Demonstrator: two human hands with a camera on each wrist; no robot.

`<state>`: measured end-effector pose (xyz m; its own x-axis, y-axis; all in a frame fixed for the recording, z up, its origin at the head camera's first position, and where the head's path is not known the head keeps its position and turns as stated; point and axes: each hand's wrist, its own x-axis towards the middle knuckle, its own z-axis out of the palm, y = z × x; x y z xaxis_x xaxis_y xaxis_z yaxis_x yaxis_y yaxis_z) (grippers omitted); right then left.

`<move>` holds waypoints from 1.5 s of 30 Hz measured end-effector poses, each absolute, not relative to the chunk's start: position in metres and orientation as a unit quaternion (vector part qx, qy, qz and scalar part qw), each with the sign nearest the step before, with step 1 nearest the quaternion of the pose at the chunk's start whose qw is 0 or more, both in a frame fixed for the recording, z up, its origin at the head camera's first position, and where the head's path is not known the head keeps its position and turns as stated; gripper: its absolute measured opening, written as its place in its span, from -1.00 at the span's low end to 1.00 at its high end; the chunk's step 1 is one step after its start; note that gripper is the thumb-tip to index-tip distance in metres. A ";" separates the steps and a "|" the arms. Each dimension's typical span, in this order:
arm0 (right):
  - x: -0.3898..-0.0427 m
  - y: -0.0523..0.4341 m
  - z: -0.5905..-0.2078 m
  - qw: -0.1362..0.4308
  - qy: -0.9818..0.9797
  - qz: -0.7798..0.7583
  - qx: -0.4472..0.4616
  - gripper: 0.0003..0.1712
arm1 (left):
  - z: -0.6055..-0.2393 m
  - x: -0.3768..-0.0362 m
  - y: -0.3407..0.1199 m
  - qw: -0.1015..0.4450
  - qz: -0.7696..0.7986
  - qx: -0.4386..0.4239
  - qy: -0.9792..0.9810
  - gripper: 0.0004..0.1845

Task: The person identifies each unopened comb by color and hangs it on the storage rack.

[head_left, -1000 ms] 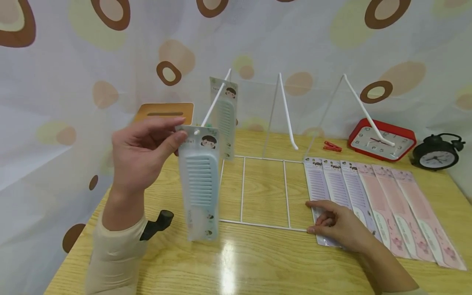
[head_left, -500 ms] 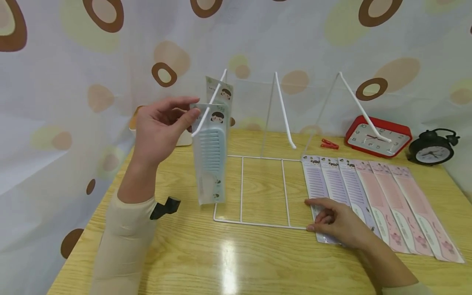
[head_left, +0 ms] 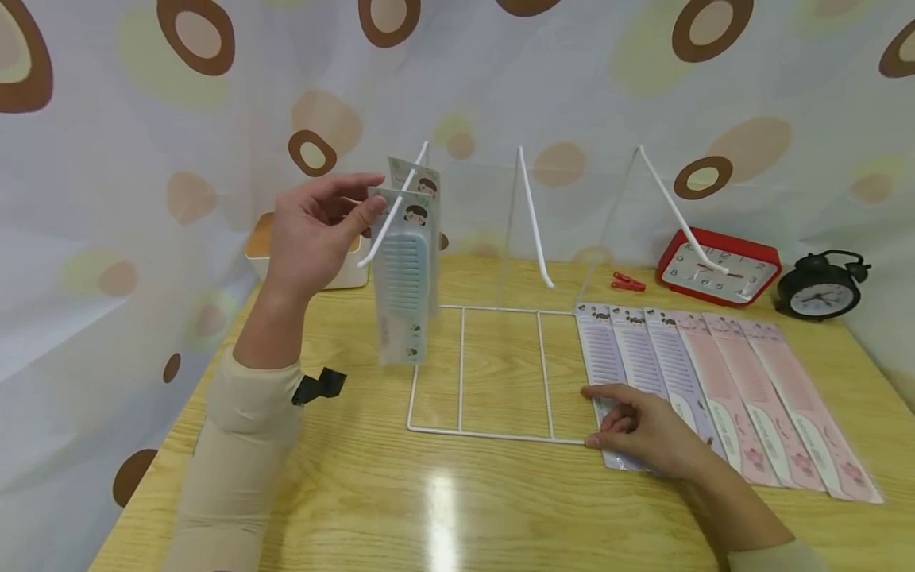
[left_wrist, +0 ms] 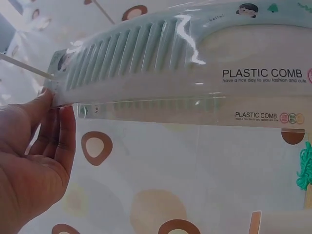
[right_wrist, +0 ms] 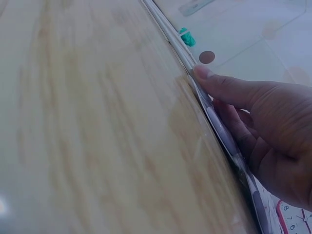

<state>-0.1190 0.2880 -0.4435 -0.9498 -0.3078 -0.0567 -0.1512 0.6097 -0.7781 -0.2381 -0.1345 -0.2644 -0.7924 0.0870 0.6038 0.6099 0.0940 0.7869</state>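
At the left of the head view, my left hand (head_left: pixel 310 238) pinches the top corner of a packaged pale blue-green comb (head_left: pixel 402 294). That package hangs on the left hook (head_left: pixel 377 241) of a white wire rack (head_left: pixel 493 434), the hook passing through its top. Another comb package of the same kind (left_wrist: pixel 195 111) hangs behind it. My right hand (head_left: pixel 654 435) rests at the right side of the rack's base, thumb tip on the wire near its front corner and index finger extended. Under that hand lies the leftmost purple comb package (head_left: pixel 599 349).
Purple and pink comb packages (head_left: pixel 786 397) lie in a row at the right. Behind them are a red clock (head_left: pixel 722 266), a black alarm clock (head_left: pixel 818 290) and a red clip (head_left: pixel 627 281). A white box (head_left: pixel 350 274) stands behind my left hand. Two bare hooks (head_left: pixel 532 222) jut forward.
My left hand has moved up and back along the left hook, sliding the comb package from the tip toward the package behind. My right hand has stayed in place on the rack.
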 end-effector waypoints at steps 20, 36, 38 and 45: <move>-0.121 0.287 -0.440 0.088 0.892 -0.420 -0.145 -0.24 | -0.274 -0.240 -0.140 0.216 -0.626 -0.255 -0.705 -0.76; -0.124 0.294 -0.436 0.123 0.867 -0.466 -0.129 -0.31 | -0.295 -0.200 -0.153 0.183 -0.590 -0.171 -0.767 -0.65; -0.129 0.297 -0.432 0.128 0.860 -0.477 -0.127 -0.34 | -0.302 -0.192 -0.157 0.160 -0.580 -0.172 -0.780 -0.65; -0.169 0.313 -0.417 0.094 0.899 -0.415 -0.104 -0.34 | -0.330 -0.175 -0.168 0.012 -0.508 -0.210 -0.835 -0.52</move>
<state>-0.1690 0.3131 -0.4169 -0.9606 -0.2652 -0.0826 -0.1091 0.6337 -0.7658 -0.1745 -0.1677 -0.3302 -0.9113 0.3390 0.2336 0.3635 0.3963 0.8431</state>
